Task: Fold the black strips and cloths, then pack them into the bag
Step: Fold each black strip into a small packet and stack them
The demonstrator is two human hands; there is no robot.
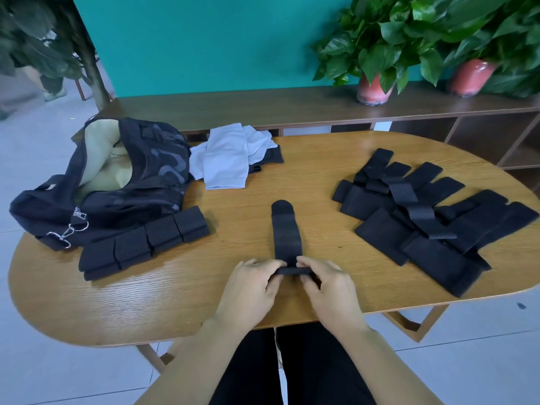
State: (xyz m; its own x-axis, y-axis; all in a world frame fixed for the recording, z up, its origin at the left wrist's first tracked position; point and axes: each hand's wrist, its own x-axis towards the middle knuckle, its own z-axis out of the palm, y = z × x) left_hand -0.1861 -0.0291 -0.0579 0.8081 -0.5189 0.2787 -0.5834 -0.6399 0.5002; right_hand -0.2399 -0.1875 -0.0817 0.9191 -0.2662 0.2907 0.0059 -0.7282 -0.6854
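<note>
At the near edge of the table: both hands meet over one black strip, close to the person's body.
Table (204, 293): oval, light wood; it carries all the task's things.
Left hand (248, 285): back of the hand upward, forearm coming from below at a slant; the fingers are curled and the fingertips pinch the left side of the strip's rolled near end.
Right hand (327, 285): it mirrors the left one, back upward, fingers bent; the thumb and first fingers pinch the right side of the same rolled end.
Black strip (285, 232): it lies straight, pointing away from the person, flat on the wood; its far end is rounded, and its near end is turned over into a narrow roll between the two hands.
Folded strips (146, 244): a row of black perforated bundles, touching each other, to the left of the hands and just beside the bag.
Bag (111, 182): black, on the left part of the table, mouth open, pale lining visible inside; metal clips hang at its front.
Unfolded strips (423, 211): a loose heap of black pieces on the right part of the table, overlapping each other, well apart from the hands.
Cloths (228, 159): pale pieces piled at the far side, right beside the bag, with a dark piece partly under them.
Potted plants (377, 54): two, in reddish pots, on the shelf behind the table.
</note>
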